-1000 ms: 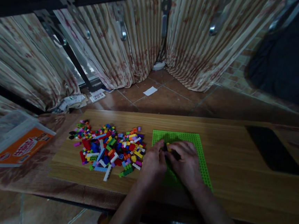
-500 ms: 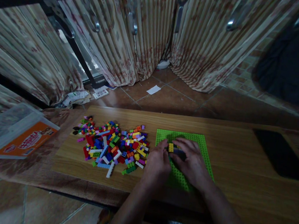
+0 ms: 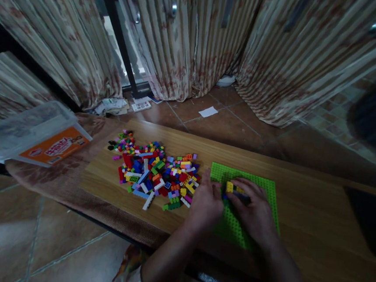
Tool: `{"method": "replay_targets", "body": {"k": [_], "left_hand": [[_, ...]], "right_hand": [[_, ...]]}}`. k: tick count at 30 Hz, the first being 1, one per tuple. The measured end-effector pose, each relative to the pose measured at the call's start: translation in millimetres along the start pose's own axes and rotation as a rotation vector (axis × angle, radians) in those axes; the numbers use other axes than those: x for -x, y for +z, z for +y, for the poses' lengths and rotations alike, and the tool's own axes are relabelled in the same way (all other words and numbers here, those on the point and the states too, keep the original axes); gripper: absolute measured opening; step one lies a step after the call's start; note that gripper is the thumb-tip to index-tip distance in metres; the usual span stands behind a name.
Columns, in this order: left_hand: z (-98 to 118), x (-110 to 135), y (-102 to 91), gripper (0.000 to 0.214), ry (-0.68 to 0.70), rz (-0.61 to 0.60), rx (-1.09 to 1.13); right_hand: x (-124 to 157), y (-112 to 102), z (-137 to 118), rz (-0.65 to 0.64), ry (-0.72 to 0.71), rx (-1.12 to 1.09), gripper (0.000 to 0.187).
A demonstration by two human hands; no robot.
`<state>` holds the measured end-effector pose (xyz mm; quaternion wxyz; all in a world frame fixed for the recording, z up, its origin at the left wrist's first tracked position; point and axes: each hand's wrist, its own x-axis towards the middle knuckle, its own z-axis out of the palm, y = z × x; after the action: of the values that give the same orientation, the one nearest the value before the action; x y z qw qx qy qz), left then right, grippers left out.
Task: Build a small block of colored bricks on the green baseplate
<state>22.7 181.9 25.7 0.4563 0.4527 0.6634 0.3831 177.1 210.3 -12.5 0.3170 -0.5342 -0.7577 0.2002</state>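
My right hand (image 3: 255, 208) is closed around a small build of toy bricks (image 3: 231, 187), with its fingers on the far side and its thumb on the near side. A yellow brick shows at the left end of the build, and a dark part lies by the thumb; the palm hides the rest. Beneath is a green studded baseplate (image 3: 271, 190). My left hand (image 3: 206, 206) is over the plate's left edge, just apart from the build. Its index finger is stretched out and the other fingers are partly bent, with nothing visible in them.
A loose pile of coloured toy bricks (image 3: 152, 173) spreads left of the baseplate on the wooden board (image 3: 181, 138). A clear plastic tub (image 3: 28, 122) with an orange label lies at the far left. A dark flat panel (image 3: 370, 218) is at the right.
The view has turned left, so everything sits further right. My left hand has drawn back from the bricks, its index finger now straighter. My right hand stays on the build.
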Motion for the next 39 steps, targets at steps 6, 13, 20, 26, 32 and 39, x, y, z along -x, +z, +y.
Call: {"method": "replay_targets", "body": {"k": [6,13,20,26,32,39], "left_hand": [[0.9,0.8,-1.7,0.057,-0.036,-0.002,0.06],[-0.3,3.2,-0.1,0.057,-0.016,-0.027,0.049],[3.0,5.3,1.5,0.056,-0.035,-0.032,0.001],[4.9,7.6,1.9,0.052,0.009,-0.026,-0.021],[4.3,7.8,3.0,0.053,0.042,-0.029,-0.047],[4.3,8.6,3.7,0.054,0.034,-0.035,-0.06]], "right_hand": [[-1.7,2.0,2.7,0.001,0.033,-0.017,0.039],[-3.1,2.2,2.6,0.0,0.056,-0.013,0.038],[-4.6,0.5,1.9,-0.013,0.063,-0.023,0.039],[-3.7,0.4,2.4,-0.013,0.07,-0.033,0.037],[-4.0,0.2,1.7,-0.013,0.069,-0.04,0.037],[-3.1,1.4,4.8,-0.019,0.064,-0.038,0.036]]}}
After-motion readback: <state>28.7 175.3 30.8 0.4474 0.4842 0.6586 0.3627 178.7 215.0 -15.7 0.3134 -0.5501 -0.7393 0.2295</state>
